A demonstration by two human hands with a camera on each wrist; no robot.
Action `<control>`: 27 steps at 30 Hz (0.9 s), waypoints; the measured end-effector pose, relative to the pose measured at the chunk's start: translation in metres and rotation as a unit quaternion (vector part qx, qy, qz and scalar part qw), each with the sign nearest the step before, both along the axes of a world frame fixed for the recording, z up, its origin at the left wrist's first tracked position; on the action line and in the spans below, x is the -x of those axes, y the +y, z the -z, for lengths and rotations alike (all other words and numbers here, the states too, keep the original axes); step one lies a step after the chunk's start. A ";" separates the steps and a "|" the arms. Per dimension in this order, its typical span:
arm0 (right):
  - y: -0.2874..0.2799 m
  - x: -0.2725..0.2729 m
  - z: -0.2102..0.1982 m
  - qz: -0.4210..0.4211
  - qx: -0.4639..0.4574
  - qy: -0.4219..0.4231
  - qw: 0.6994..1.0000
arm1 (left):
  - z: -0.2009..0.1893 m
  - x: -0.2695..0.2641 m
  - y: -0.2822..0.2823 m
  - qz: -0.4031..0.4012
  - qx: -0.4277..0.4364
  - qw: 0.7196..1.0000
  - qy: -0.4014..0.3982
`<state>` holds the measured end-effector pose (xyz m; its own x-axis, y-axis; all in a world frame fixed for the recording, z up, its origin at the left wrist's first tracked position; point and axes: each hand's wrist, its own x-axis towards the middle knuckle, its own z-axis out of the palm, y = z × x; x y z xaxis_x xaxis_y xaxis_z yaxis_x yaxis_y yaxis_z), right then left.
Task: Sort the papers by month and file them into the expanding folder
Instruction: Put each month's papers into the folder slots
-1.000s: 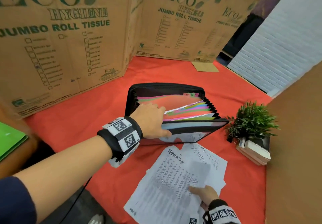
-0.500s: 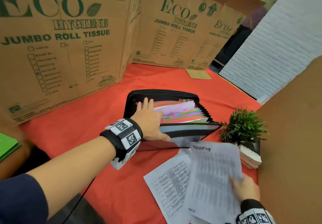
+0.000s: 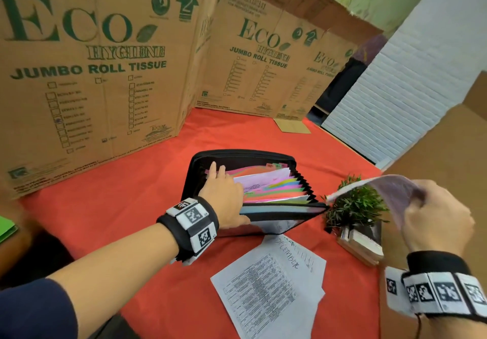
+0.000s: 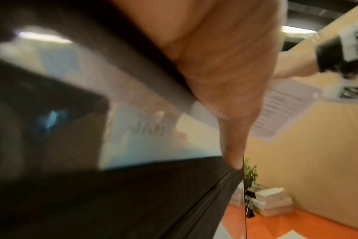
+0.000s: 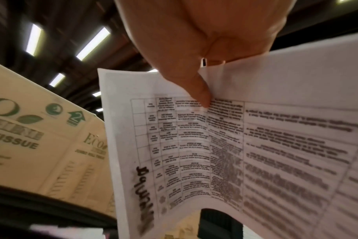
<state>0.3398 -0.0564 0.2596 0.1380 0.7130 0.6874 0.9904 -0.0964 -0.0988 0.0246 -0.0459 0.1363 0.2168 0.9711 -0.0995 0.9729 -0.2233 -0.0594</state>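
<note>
A: Start with what's nearest. What lies close to the person?

B: At about six o'clock on the red tablecloth, the loose papers lie flat and overlapping; the top one has "DECEMBER" handwritten along its far edge.

A: And the right hand?

B: The right hand is at four o'clock, raised above the cloth. Its thumb and fingers pinch one printed sheet, which curves up and leftward over the small potted plant. In the right wrist view the thumb presses on a printed table, and there is a handwritten word along the sheet's margin, too blurred to read for sure.

A: The plant stands on what?

B: On a small stack of books, at three o'clock from the folder.

A: Where is the folder itself?

B: The expanding folder sits open in the middle of the cloth, just beyond the loose papers. Its coloured dividers fan out, with white sheets already standing in some pockets.

A: The left hand?

B: The left hand reaches in from eight o'clock. Its fingers are straight and slipped between the dividers at the folder's left end, while the thumb rests on the near black cover. The left wrist view shows that thumb on the black edge.

A: Farther back?

B: Cardboard boxes printed "ECO HYGIENE JUMBO ROLL TISSUE" stand from ten to one o'clock, and a white panel at two o'clock.
</note>
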 end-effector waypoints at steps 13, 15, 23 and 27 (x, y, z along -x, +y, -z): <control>0.041 0.060 -0.014 -0.100 0.009 -0.064 0.993 | 0.001 0.000 -0.013 0.033 -0.057 0.991 -0.113; 0.047 0.065 -0.014 -0.120 0.006 -0.092 0.988 | 0.000 0.000 -0.012 0.034 -0.047 0.994 -0.097; 0.056 0.106 -0.010 -0.148 0.043 -0.297 0.942 | -0.001 0.002 -0.010 0.045 -0.021 0.996 -0.079; 0.059 0.138 0.001 -0.168 0.098 -0.352 0.916 | -0.006 0.003 -0.012 0.052 -0.032 0.995 -0.080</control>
